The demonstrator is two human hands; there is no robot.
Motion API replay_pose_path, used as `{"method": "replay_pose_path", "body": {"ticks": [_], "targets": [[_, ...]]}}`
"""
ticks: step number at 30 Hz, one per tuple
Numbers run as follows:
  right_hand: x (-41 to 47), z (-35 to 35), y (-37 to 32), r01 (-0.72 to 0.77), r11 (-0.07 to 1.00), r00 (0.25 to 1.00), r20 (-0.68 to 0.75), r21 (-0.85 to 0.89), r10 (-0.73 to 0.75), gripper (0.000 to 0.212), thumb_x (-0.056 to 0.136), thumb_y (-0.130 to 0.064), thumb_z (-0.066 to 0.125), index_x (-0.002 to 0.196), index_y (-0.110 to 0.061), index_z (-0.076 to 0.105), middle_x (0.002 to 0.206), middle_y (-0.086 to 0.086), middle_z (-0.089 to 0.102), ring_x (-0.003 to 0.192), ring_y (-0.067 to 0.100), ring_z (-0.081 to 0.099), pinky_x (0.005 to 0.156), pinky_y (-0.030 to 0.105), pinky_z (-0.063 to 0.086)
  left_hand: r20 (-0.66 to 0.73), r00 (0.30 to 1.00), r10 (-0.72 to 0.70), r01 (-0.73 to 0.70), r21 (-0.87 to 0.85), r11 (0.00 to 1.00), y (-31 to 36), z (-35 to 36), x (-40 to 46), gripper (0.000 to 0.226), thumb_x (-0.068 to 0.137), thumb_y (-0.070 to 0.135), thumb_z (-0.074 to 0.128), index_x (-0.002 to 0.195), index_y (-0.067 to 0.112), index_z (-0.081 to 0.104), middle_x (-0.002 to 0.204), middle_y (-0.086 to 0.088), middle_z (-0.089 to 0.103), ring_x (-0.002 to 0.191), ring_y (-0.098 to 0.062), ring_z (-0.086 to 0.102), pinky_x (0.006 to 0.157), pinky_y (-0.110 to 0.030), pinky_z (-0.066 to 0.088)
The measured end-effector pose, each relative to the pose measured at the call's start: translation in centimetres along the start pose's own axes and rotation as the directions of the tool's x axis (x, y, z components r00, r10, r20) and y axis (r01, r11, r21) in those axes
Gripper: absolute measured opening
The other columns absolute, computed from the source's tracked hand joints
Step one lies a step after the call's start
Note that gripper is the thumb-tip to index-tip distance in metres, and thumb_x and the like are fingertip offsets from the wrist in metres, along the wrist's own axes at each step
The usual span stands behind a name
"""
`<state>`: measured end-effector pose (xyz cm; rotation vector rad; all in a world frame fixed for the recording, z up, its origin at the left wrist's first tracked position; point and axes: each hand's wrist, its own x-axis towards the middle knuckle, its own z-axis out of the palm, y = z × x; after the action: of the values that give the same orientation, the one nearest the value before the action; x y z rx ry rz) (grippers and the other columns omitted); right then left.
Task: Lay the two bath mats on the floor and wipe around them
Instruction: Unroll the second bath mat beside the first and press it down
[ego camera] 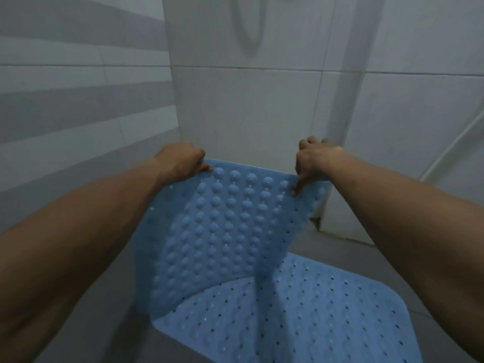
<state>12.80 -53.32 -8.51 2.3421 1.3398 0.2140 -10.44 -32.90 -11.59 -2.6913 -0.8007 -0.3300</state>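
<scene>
Both forearms reach forward from the lower corners. Left hand (pixel 180 161) grips the raised blue mat (pixel 225 231) at its top left corner; striped wall tiles stand close on that side. Suction cups face the camera, long axis hanging vertical. Right hand (pixel 314 158) pinches the top right corner. 1 flat mat (pixel 327 310) lies on grey floor (pixel 104 323), bare floor beside it.

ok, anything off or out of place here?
Nothing damaged or spilled. One mat lies flat on the floor; the held mat hangs from both hands, left and right, suction-cup side towards the camera, overlapping the laid one.
</scene>
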Motion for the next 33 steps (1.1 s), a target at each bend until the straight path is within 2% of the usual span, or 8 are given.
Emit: {"method": "replay_pose_path", "body": {"ticks": [5, 10, 14, 18, 21, 23, 27, 33], "targets": [[-2.5, 3.0, 0.1, 0.161, 0.979, 0.986, 0.029, 0.127, -0.166, 0.086, 0.068, -0.085, 0.061, 0.135, -0.031, 0.059, 0.145, -0.002, 0.046, 0.130, 0.023, 0.047, 0.108, 0.041, 0.039, -0.002, 1.000, -0.018, 0.018, -0.051, 0.999, -0.6, 1.1, -0.4, 0.046, 0.094, 0.055, 0.047, 0.095, 0.011, 0.059, 0.105, -0.019, 0.064, 0.097, -0.036, 0.061, 0.071, -0.036, 0.040], [-3.2, 3.7, -1.2, 0.050, 0.995, 0.996, 0.074, 0.084, -0.057, 0.044, 0.071, -0.045, 0.081, 0.104, -0.017, 0.071, 0.092, 0.004, 0.070, 0.085, 0.025, 0.064, 0.078, 0.035, 0.056, -0.022, 0.999, 0.026, -0.029, -0.116, 0.993, -2.8, 2.4, -1.3, 0.042, 0.094, 0.057, 0.047, 0.083, 0.016, 0.052, 0.102, -0.017, 0.064, 0.093, -0.035, 0.061, 0.068, -0.034, 0.038], [-3.6, 1.5, -2.2, -0.047, 0.984, 0.999, -0.003, 0.174, 0.049, 0.050, 0.065, -0.062, 0.080, 0.095, -0.022, 0.075, 0.064, -0.014, 0.057, 0.063, 0.012, 0.058, 0.064, 0.027, 0.046, 0.004, 1.000, 0.008, -0.007, -0.134, 0.991, -5.5, 2.8, -1.9, 0.048, 0.094, 0.055, 0.049, 0.093, 0.009, 0.061, 0.107, -0.019, 0.064, 0.098, -0.036, 0.061, 0.071, -0.036, 0.040], [-6.4, 0.4, -2.8, -0.163, 0.950, 0.987, 0.046, 0.265, 0.157, 0.072, 0.045, -0.093, 0.065, 0.084, -0.033, 0.073, 0.072, -0.015, 0.066, 0.071, 0.012, 0.065, 0.069, 0.028, 0.050, 0.008, 0.999, -0.032, 0.033, -0.263, 0.964, -8.5, 1.2, -1.5, 0.050, 0.087, 0.059, 0.058, 0.068, 0.013, 0.051, 0.094, -0.018, 0.063, 0.083, -0.033, 0.058, 0.072, -0.037, 0.045], [-9.2, 1.3, -2.5, -0.233, 0.969, 0.948, 0.244, 0.088, 0.205, 0.067, 0.052, -0.078, 0.078, 0.096, -0.027, 0.070, 0.090, -0.007, 0.071, 0.097, 0.020, 0.068, 0.095, 0.033, 0.048, 0.064, 0.997, -0.046, 0.065, -0.343, 0.937, -10.0, 0.8, -2.0, 0.054, 0.081, 0.062, 0.064, 0.061, 0.014, 0.050, 0.077, -0.011, 0.057, 0.076, -0.030, 0.055, 0.072, -0.037, 0.047], [-11.0, 1.2, -3.0, -0.242, 0.970, 0.946, 0.224, 0.015, 0.233, 0.057, 0.066, -0.070, 0.076, 0.102, -0.026, 0.070, 0.101, -0.002, 0.071, 0.108, 0.021, 0.065, 0.109, 0.037, 0.035, 0.108, 0.993, -0.043, 0.080, -0.368, 0.926, -10.3, 1.2, -2.5, 0.056, 0.078, 0.063, 0.066, 0.061, 0.011, 0.053, 0.068, -0.008, 0.054, 0.074, -0.030, 0.056, 0.068, -0.034, 0.045], [-14.1, 0.3, -4.3, -0.286, 0.936, 0.954, 0.153, 0.207, 0.257, 0.049, 0.078, -0.067, 0.071, 0.098, -0.022, 0.071, 0.100, 0.004, 0.074, 0.089, 0.024, 0.065, 0.081, 0.032, 0.048, 0.148, 0.989, -0.027, 0.081, -0.371, 0.925, -10.3, 2.1, -3.1, 0.053, 0.080, 0.061, 0.066, 0.062, 0.013, 0.051, 0.072, -0.007, 0.053, 0.078, -0.030, 0.055, 0.072, -0.035, 0.044], [-18.3, -0.3, -4.7, -0.305, 0.935, 0.949, -0.020, 0.181, 0.314, 0.046, 0.088, -0.073, 0.048, 0.095, -0.029, 0.058, 0.089, 0.003, 0.067, 0.082, 0.026, 0.060, 0.073, 0.035, 0.045, 0.290, 0.956, 0.046, 0.043, -0.294, 0.955, -8.3, 1.0, -2.6, 0.057, 0.079, 0.064, 0.064, 0.081, 0.008, 0.055, 0.087, -0.012, 0.056, 0.080, -0.031, 0.055, 0.072, -0.034, 0.044]]}}
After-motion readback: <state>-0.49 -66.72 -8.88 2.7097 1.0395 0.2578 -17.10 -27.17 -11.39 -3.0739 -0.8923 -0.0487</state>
